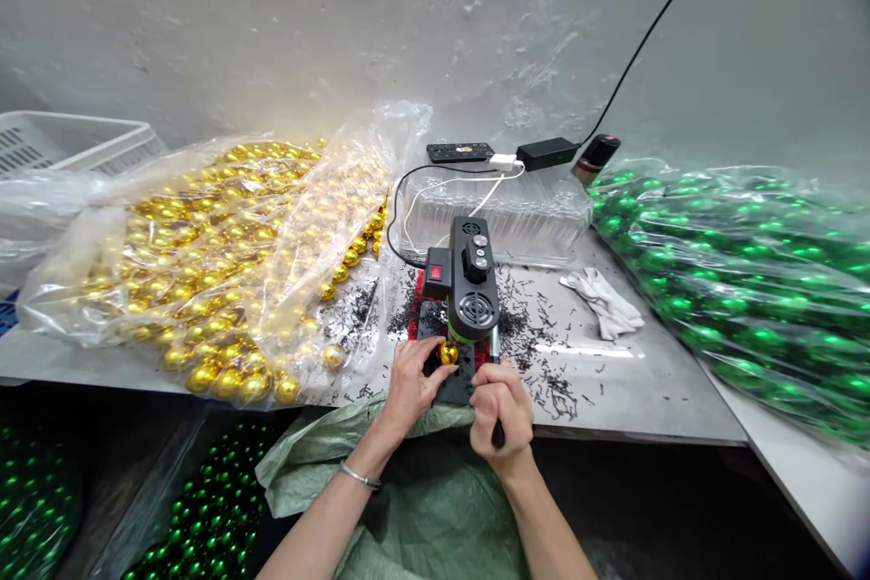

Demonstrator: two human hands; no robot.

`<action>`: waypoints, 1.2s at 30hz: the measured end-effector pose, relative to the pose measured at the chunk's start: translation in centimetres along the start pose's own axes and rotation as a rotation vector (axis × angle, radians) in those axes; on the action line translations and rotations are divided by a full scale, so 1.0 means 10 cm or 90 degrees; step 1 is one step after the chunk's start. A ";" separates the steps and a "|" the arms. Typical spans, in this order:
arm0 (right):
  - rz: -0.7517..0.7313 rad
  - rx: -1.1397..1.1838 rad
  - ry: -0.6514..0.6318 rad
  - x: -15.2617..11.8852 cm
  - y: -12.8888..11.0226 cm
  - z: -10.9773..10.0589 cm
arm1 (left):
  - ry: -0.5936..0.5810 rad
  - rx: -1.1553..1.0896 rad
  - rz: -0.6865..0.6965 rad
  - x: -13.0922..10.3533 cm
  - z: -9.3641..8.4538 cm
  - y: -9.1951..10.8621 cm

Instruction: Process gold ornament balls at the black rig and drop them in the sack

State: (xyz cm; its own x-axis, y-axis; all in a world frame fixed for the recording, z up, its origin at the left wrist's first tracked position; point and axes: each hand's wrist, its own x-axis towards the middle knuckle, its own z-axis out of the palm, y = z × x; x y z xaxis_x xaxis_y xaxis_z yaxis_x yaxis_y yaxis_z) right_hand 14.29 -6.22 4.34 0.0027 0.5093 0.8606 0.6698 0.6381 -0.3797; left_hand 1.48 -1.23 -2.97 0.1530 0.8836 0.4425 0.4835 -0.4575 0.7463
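A small shiny gold ball [449, 352] is pinched between the thumb and fingers of my left hand [412, 381], right under the front end of a black bench machine [474, 290]. My right hand [501, 412] is wrapped round a lever handle [498, 435] with a black grip, at the machine's right side. On the machine's left is a box with a red switch [436, 273]. Dark scraps [530, 317] lie scattered about its base. Part of the ball is hidden by my fingers and the machine head.
Many gold balls fill a clear plastic bag [224, 236] on the left, and green ones fill a bag [734, 272] on the right. Behind the machine stands a clear plastic box [496, 208] with cables above. A white glove [604, 304] lies right. Green cloth [435, 489] hangs below the table edge.
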 end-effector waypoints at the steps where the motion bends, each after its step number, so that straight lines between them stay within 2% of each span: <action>1: -0.010 -0.004 0.012 -0.05 0.03 0.03 | 0.002 0.000 0.002 0.00 0.00 0.00; 6: 0.001 0.010 0.095 -0.18 0.11 0.16 | 0.010 0.013 0.020 0.00 0.02 -0.02; 12: 0.026 0.005 0.061 -0.18 0.10 0.15 | 0.023 0.018 0.032 0.00 0.04 -0.04; 15: -0.006 -0.006 0.045 -0.16 0.11 0.15 | 0.016 0.018 0.031 0.00 0.03 -0.03; 19: -0.045 -0.002 0.034 -0.02 0.08 0.08 | -0.006 0.017 0.015 0.04 0.03 -0.04; 23: 0.000 -0.006 0.011 0.30 -0.09 -0.09 | 0.000 0.008 0.005 0.05 0.02 -0.02; 27: 0.074 -0.006 -0.007 0.55 -0.25 -0.21 | 0.015 0.008 0.054 -0.22 -0.14 0.09; 30: 0.080 -0.004 0.002 0.58 -0.28 -0.21 | -0.067 0.046 0.142 -0.52 -0.33 0.17; 32: 0.070 -0.014 0.015 0.54 -0.28 -0.18 | -0.104 0.073 0.170 -0.60 -0.46 0.19; 34: 0.052 -0.039 0.037 0.51 -0.27 -0.16 | -0.079 0.096 0.151 -0.48 -0.58 0.16; 36: 0.039 -0.067 0.054 0.48 -0.25 -0.14 | -0.018 0.132 0.082 -0.16 -0.71 0.06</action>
State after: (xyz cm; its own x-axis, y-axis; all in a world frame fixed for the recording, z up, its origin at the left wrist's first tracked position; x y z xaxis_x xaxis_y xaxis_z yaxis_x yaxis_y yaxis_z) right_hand 13.66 -6.19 9.92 0.1058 0.4918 0.8642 0.7404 0.5412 -0.3987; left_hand -4.56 -3.65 0.32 0.2474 0.8227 0.5118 0.6250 -0.5392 0.5646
